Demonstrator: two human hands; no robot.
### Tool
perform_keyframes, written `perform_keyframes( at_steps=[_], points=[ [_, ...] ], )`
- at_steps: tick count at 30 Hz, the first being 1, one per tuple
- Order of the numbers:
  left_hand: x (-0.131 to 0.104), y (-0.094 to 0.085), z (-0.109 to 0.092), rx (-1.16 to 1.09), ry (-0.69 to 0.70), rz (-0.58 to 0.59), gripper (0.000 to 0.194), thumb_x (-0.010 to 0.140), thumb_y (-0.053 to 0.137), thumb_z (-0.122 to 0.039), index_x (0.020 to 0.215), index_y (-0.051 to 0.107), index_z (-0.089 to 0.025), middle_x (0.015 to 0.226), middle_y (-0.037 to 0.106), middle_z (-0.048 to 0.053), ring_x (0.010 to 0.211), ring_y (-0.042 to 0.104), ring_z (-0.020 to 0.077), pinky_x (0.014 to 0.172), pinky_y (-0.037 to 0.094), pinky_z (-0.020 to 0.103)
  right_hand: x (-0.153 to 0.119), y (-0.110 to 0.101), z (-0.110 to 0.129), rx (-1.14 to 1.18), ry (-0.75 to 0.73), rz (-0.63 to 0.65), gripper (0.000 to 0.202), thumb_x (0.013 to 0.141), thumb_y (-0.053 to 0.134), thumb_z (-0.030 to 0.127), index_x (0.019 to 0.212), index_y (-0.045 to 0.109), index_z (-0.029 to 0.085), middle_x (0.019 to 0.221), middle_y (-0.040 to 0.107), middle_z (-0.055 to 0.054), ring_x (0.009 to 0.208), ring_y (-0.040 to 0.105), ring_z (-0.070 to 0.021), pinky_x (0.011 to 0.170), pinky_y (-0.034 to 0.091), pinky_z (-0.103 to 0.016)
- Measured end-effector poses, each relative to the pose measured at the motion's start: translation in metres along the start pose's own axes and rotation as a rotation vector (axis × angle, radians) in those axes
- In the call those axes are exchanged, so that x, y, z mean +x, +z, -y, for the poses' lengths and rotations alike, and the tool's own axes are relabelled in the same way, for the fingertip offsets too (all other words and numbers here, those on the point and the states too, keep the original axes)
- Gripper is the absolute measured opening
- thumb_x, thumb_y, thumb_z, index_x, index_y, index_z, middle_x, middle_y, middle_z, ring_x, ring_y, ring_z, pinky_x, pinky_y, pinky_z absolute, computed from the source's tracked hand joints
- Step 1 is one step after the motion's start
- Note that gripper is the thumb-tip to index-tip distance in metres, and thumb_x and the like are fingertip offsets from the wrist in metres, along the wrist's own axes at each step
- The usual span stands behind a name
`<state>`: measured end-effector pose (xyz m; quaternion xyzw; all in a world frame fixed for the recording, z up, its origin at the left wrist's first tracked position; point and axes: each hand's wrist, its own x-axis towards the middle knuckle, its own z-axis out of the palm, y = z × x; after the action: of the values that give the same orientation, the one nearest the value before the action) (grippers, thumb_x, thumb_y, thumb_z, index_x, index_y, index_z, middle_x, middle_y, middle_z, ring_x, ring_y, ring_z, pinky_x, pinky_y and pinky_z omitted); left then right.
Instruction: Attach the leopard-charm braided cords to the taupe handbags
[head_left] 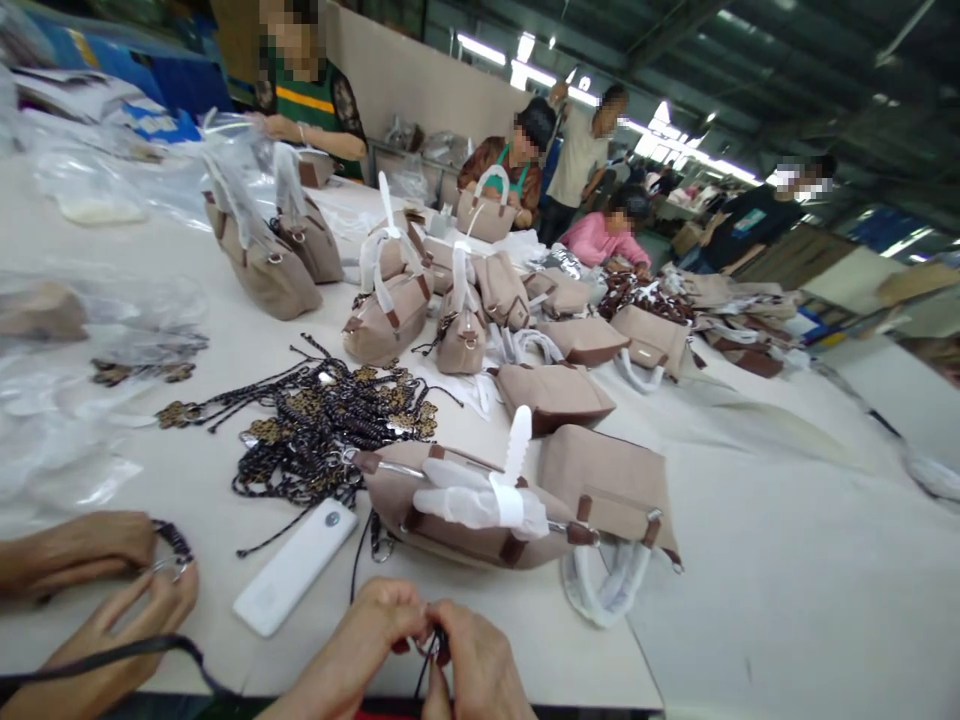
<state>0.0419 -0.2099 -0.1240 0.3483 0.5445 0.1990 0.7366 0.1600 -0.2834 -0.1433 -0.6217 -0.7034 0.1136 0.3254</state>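
Note:
My left hand [367,640] and my right hand [476,675] meet at the table's near edge. Their fingertips pinch a thin black cord [433,645] with a small ring between them. The cord's end is hidden by my fingers. Just beyond my hands a beige handbag [465,520] lies on its side, its handle wrapped in white plastic. A pile of black braided cords with brown flower charms [330,420] lies behind and left of the bag. A white flat device [296,565] rests left of my left hand.
A co-worker's two hands [97,590] at the bottom left hold another black cord with a ring. Several more beige handbags [555,395] cover the long white table [750,560]. Clear plastic bags [67,420] lie at the left. Other people stand at the far end.

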Motion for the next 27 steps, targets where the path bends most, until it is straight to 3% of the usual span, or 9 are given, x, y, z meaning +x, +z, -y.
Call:
perform_keyframes(
  at_steps=[5, 10, 12, 17, 20, 24, 27],
  points=[
    [0.002, 0.022, -0.005, -0.02, 0.057, -0.045, 0.011, 0.049, 0.051, -0.027, 0.044, 0.051, -0.017, 0.044, 0.044, -0.005, 0.052, 0.035, 0.0119, 0.056, 0.026, 0.026, 0.008, -0.013, -0.021, -0.008, -0.08, -0.037, 0.047, 0.066, 0.037, 0.002, 0.108, 0.049, 0.021, 0.086, 0.065, -0.005, 0.08, 0.064, -0.0205, 0.075, 0.052, -0.034],
    [0.004, 0.049, -0.011, -0.178, 0.01, -0.108, 0.012, 0.046, 0.055, -0.027, 0.042, 0.052, -0.017, 0.045, 0.05, -0.003, 0.05, 0.039, 0.0118, 0.056, 0.028, 0.027, 0.016, -0.044, -0.048, 0.232, -0.03, 0.134, 0.06, 0.056, 0.042, 0.007, 0.113, 0.048, 0.023, 0.101, 0.062, -0.005, 0.097, 0.06, -0.0214, 0.084, 0.051, -0.032],
    [0.005, 0.062, -0.014, -0.226, -0.04, -0.122, 0.011, 0.044, 0.057, -0.026, 0.041, 0.053, -0.016, 0.046, 0.053, -0.001, 0.051, 0.043, 0.0126, 0.057, 0.03, 0.027, 0.017, -0.053, -0.062, 0.309, -0.032, 0.188, 0.061, 0.057, 0.046, 0.007, 0.116, 0.046, 0.024, 0.105, 0.061, -0.004, 0.101, 0.058, -0.0211, 0.088, 0.049, -0.031],
    [0.01, 0.089, -0.011, -0.294, -0.071, -0.122, 0.008, 0.044, 0.058, -0.022, 0.042, 0.054, -0.015, 0.046, 0.053, -0.002, 0.052, 0.044, 0.0129, 0.056, 0.032, 0.026, 0.016, -0.062, -0.095, 0.353, -0.187, 0.193, 0.047, 0.075, 0.058, 0.012, 0.118, 0.044, 0.023, 0.101, 0.065, -0.005, 0.092, 0.062, -0.0182, 0.081, 0.051, -0.026],
    [0.014, 0.1, -0.005, -0.282, -0.076, -0.159, 0.007, 0.045, 0.057, -0.019, 0.042, 0.052, -0.016, 0.046, 0.051, -0.003, 0.053, 0.045, 0.013, 0.056, 0.032, 0.026, 0.016, -0.063, -0.11, 0.386, -0.251, 0.179, 0.036, 0.079, 0.056, 0.016, 0.114, 0.048, 0.021, 0.092, 0.066, -0.005, 0.083, 0.063, -0.0177, 0.074, 0.052, -0.026],
    [0.02, 0.111, 0.002, -0.322, -0.106, -0.207, 0.01, 0.048, 0.06, -0.02, 0.045, 0.052, -0.015, 0.05, 0.053, -0.002, 0.056, 0.047, 0.0139, 0.057, 0.034, 0.027, 0.018, -0.068, -0.124, 0.455, -0.17, 0.224, 0.015, 0.082, 0.058, 0.033, 0.091, 0.058, 0.021, 0.075, 0.065, -0.001, 0.069, 0.062, -0.0156, 0.061, 0.05, -0.023],
    [0.025, 0.119, 0.003, -0.35, -0.101, -0.219, 0.01, 0.047, 0.061, -0.018, 0.047, 0.051, -0.015, 0.051, 0.05, -0.003, 0.056, 0.046, 0.0137, 0.056, 0.035, 0.026, 0.023, -0.07, -0.131, 0.528, -0.143, 0.276, 0.025, 0.085, 0.052, 0.044, 0.081, 0.058, 0.021, 0.07, 0.064, 0.0, 0.064, 0.061, -0.0135, 0.059, 0.048, -0.021]
  ],
)
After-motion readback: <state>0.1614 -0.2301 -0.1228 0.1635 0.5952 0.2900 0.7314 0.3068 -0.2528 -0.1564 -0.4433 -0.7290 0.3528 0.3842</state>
